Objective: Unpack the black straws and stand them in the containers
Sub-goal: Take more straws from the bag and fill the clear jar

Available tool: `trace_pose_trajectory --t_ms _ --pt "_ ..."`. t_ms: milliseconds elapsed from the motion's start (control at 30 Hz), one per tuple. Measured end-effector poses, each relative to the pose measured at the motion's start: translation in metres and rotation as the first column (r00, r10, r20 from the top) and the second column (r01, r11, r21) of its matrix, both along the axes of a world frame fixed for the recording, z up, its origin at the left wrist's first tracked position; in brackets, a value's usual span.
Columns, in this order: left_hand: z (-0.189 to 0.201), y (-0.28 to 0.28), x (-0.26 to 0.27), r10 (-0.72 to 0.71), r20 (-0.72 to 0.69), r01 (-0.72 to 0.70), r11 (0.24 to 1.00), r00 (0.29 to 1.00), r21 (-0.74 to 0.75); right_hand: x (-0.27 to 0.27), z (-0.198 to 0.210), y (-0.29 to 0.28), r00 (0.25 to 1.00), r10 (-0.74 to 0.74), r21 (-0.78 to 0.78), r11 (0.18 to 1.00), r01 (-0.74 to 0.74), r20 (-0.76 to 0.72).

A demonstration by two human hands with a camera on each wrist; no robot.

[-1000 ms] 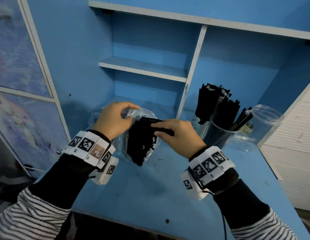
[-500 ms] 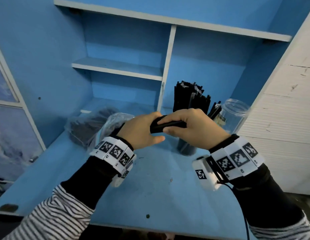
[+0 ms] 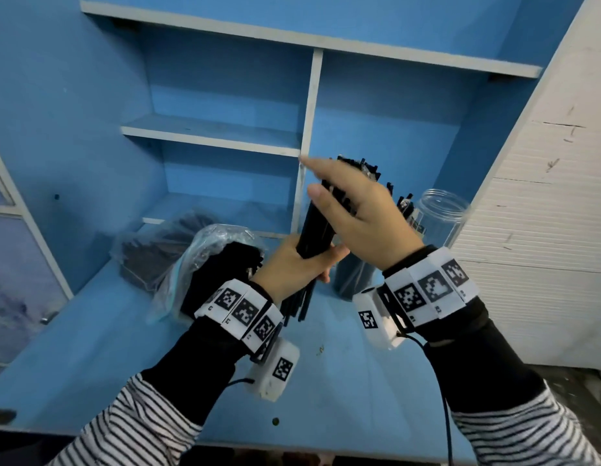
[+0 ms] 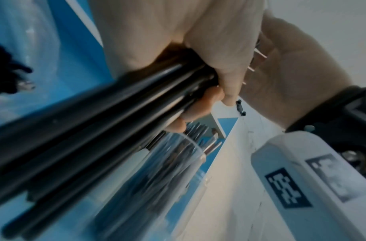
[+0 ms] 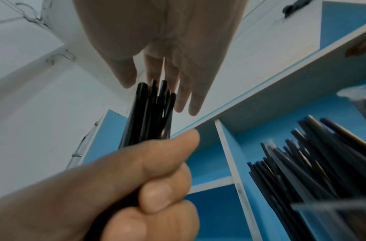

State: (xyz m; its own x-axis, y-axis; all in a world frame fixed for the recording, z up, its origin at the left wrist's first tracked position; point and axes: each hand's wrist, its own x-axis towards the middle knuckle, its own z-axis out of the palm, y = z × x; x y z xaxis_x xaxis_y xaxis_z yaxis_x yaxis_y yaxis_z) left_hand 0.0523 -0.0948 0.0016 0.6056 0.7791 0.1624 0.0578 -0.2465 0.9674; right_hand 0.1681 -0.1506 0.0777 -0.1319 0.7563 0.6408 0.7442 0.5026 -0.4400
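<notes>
— Blue desk (image 3: 131, 348) under blue shelving (image 3: 211, 132): which step is this?

— Squaring up, I'd judge. A bundle of black straws (image 3: 317, 227) is out of the bag and held nearly upright above the desk. The left hand (image 3: 294, 264) is clamped round its lower part, fingers curled tight, loose ends sticking out below the fist.

— And the right hand (image 3: 356, 210)?

— Fingers straight and apart, palm laid against the upper part of the bundle; the right wrist view shows fingertips at the straw tops. It grips nothing.

— What does the next move call for?

— Probably levelling the ends, then carrying the bundle right and lowering it into a container. The clear cup (image 3: 354, 277) just behind the hands already looks packed with straws, so the clear jar (image 3: 440, 216) beside it seems the likelier target.

— More to unpack?

— Yes. An opened plastic bag (image 3: 205, 250) with straws lies just left of the wrist, another bag (image 3: 148, 250) behind it.
</notes>
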Motion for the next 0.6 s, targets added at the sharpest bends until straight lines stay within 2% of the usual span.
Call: trace_pose_trajectory --t_ms 100,233,433,500,600 --pt "-0.013 0.001 -0.004 -0.049 -0.101 0.047 0.999 0.994 -0.020 0.003 -0.020 0.005 0.996 0.006 -0.183 0.983 0.011 0.089" --pt "-0.026 0.010 -0.007 -0.049 -0.206 0.052 0.999 0.977 0.007 0.004 -0.027 0.006 0.996 0.039 -0.114 0.993 -0.030 0.077" --pt "-0.031 0.013 -0.011 -0.069 -0.337 0.083 0.996 0.939 0.027 0.001 -0.029 0.006 0.984 0.045 -0.151 0.988 -0.018 0.173" --pt "-0.031 0.009 -0.011 -0.037 -0.289 0.046 0.999 0.957 0.024 0.000 -0.024 0.002 0.989 0.013 -0.140 0.990 0.008 0.146" --pt "-0.020 -0.001 -0.011 -0.015 -0.207 0.019 1.000 0.978 0.018 0.001 -0.015 -0.009 0.997 -0.053 -0.146 0.988 0.045 -0.050"
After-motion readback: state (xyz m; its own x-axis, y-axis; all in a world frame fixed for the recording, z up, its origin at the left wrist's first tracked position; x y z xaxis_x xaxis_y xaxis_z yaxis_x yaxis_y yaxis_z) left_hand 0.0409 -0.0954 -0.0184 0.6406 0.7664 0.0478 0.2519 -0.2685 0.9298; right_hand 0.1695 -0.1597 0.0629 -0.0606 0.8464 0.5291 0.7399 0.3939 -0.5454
